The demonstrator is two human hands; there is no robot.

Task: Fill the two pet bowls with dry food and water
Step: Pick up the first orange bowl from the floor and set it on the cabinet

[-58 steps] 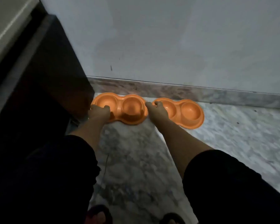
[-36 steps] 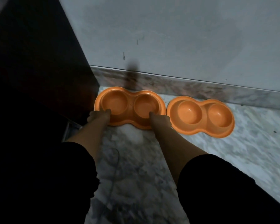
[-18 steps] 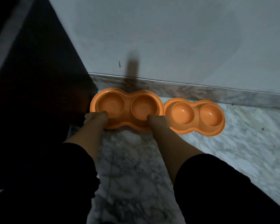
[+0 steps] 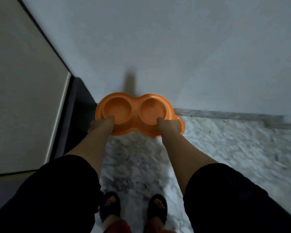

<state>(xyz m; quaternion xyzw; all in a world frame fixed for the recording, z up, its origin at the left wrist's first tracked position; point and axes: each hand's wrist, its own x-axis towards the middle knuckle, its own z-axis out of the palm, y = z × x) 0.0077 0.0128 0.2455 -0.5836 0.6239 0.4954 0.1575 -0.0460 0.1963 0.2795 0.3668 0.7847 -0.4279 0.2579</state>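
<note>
Left hand [image 4: 102, 123] and right hand [image 4: 168, 125] both grip near rim of orange double bowl [image 4: 133, 111], smooth glossy plastic, peanut-shaped, two round wells, raised in front of person. Second orange bowl [image 4: 181, 125] peeks out just beyond right hand, mostly hidden. Veined marble floor [image 4: 225, 148] below. Dark sandals [image 4: 109, 206] underneath.

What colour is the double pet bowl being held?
Plain orange: the double bowl, both cups empty, shows best in the head view.
</note>
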